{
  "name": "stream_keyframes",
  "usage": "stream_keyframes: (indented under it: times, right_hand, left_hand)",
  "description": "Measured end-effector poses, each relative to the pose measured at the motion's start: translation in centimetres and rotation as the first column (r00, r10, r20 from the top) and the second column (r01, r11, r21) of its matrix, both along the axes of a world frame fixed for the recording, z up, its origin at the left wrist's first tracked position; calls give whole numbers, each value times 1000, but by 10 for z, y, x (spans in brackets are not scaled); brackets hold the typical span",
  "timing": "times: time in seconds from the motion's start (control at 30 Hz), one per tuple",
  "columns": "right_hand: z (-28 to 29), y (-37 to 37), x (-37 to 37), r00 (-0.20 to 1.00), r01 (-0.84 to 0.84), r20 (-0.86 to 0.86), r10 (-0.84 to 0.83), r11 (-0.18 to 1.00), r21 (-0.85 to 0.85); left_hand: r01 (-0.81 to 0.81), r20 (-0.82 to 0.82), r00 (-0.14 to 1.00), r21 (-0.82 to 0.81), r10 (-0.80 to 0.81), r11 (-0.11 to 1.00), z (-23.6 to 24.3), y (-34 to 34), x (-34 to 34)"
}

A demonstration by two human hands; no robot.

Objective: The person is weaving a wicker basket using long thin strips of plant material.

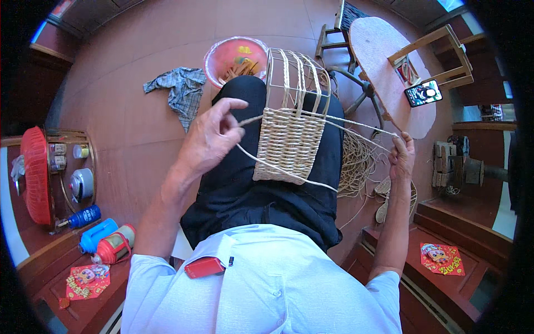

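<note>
A half-woven basket (289, 147) rests on my lap between my knees. Its lower walls are tightly woven in pale straw-coloured cord, while wire ribs, some wrapped in cord, stand bare at the far end. My left hand (210, 136), left of the basket, pinches a weaving cord (283, 172) between thumb and fingers; one strand runs to the basket's edge and another trails across its near side. Out to the right, my right hand (403, 156) is closed on a cord (359, 121) stretched from the basket's woven edge. A second strand slants toward that hand just below.
Beyond my knees stands a pink basin (214, 58) holding strips. A checked shirt (181, 92) lies on the floor. Coiled cord (356, 164) is heaped to the right, below a round table (375, 55) with a phone (424, 93). Flasks (114, 244) stand at left.
</note>
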State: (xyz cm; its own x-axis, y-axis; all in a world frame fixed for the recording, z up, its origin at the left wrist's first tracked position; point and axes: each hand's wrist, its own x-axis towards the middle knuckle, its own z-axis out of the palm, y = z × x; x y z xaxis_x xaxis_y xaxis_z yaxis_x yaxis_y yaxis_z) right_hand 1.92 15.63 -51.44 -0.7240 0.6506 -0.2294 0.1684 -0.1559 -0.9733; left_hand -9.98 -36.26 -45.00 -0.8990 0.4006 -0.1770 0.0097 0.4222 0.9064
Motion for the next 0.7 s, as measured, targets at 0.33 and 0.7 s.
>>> stream_keyframes:
  times: [0.33, 0.7]
  right_hand:
    - [-25, 203, 113, 840, 532, 94, -534, 777, -337]
    - [-20, 367, 240, 762, 621, 187, -619, 619, -480]
  left_hand:
    - [-323, -530, 847, -565, -34, 759, -31, -141, -80]
    - [-285, -477, 871, -682, -114, 674, -11, -191, -117]
